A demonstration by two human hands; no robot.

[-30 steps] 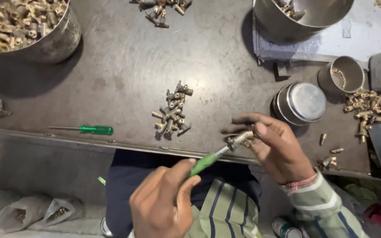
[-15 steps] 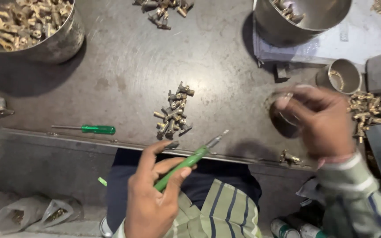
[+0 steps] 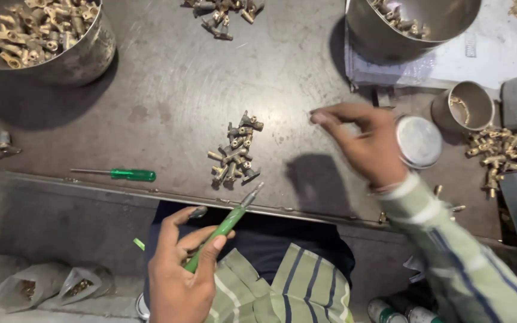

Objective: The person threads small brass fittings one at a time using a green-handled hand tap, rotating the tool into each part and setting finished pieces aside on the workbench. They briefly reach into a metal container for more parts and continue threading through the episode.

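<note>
The right hand (image 3: 369, 146) has let go of the fitting it held at the bench (image 3: 169, 96) edge a moment ago and swung out over the bench, so the next piece looks wanted. It hangs empty, fingers loosely spread, just right of the small heap of brass fittings (image 3: 236, 149). The left hand (image 3: 178, 269), below that heap, stays closed around the green screwdriver (image 3: 222, 227), whose tip points up at the heap.

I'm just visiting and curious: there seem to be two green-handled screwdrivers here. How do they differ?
The green-handled screwdriver on the table lies flat and untouched near the front edge; the green-handled screwdriver in the left hand is gripped and tilted, tip up towards the small pile of brass fittings. The lying one's handle looks darker green, the held one's lighter. Both have thin metal shafts.
</note>
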